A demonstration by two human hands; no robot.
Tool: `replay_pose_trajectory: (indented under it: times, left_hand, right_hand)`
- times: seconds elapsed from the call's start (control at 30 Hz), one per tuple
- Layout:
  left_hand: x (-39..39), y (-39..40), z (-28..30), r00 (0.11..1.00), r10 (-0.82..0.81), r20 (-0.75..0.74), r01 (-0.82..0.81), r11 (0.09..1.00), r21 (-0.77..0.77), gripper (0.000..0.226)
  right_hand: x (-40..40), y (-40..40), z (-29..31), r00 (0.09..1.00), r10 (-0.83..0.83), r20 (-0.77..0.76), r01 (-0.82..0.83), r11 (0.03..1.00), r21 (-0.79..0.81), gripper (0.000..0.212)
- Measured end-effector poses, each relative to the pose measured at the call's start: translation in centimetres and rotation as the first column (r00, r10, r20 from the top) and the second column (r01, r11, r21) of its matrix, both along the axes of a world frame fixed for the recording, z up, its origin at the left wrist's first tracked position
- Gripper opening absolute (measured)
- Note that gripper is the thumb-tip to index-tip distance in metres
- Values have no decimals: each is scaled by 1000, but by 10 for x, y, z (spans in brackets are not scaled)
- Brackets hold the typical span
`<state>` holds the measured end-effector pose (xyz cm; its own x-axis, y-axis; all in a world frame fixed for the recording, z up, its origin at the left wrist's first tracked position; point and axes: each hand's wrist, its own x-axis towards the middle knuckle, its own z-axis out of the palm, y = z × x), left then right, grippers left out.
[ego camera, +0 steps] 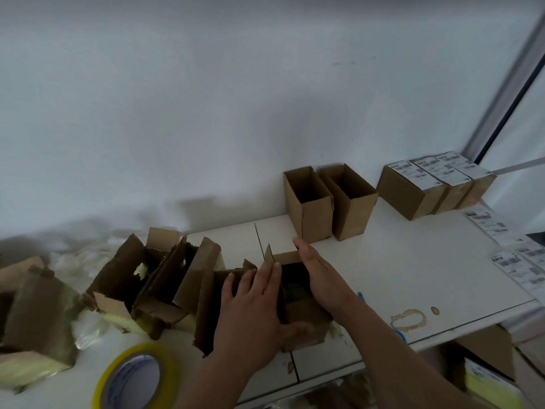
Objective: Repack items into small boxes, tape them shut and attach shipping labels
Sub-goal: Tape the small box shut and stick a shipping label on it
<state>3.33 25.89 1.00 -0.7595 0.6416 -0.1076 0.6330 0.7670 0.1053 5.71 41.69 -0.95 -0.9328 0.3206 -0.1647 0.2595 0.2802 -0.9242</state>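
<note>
The small open box (298,317) stands near the front edge of the white table (413,261), and both hands are on it. The left hand (253,308) lies flat and spread against the left wall of the box, with the thumb hooked around the front, so it presses and steadies more than it grips. The right hand (321,278) is open with straight fingers along the right side, at the top flap; it grasps nothing. Something dark is inside the box, but I cannot tell what it is. The step in hand appears to be the closing of the flaps. To do it well, I think the person should fold the two short flaps first, then the long ones, and hold them level with one palm so that the edges meet without a gap. The tape roll (138,379) waits close by at the left front, so the left hand can take it while the right hand holds the flaps down. Two empty boxes (330,208) stand behind, against the wall. The finished boxes with labels (427,187) are at the far right, and loose shipping labels (513,261) lie near the right edge.
</note>
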Motion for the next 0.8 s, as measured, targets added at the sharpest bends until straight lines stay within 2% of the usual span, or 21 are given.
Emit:
replay_pose_trajectory:
  times: [0.17,0.27,0.4,0.43,0.5,0.6,0.8]
  left_hand:
    - [-5,1,2,998,-46,43,46,999,-8,111]
    - [-9,0,5,984,-24,175,14,998,58,110]
    - [-21,-11,6,931,-25,364,-75,963,257,71]
    - [-23,-12,4,930,-21,368,-88,957,277,63]
    - [-23,-10,-2,959,-23,281,-37,978,204,55]
    - [-19,2,-11,989,-55,139,43,995,85,60]
    - [-26,1,-12,991,0,133,-9,998,69,75]
  right_hand:
    - [-3,4,-8,999,47,25,-51,986,156,49]
    - [-5,6,-12,995,75,61,-87,966,243,49]
    - [-3,9,-8,997,61,40,-64,995,74,46]
    - [-3,9,-8,998,60,34,-63,996,63,46]
    - [-3,6,-10,996,79,36,-83,989,120,45]
    - [-2,0,-16,994,102,36,-108,969,222,44]
    - [4,4,-13,1000,-15,7,15,999,45,44]
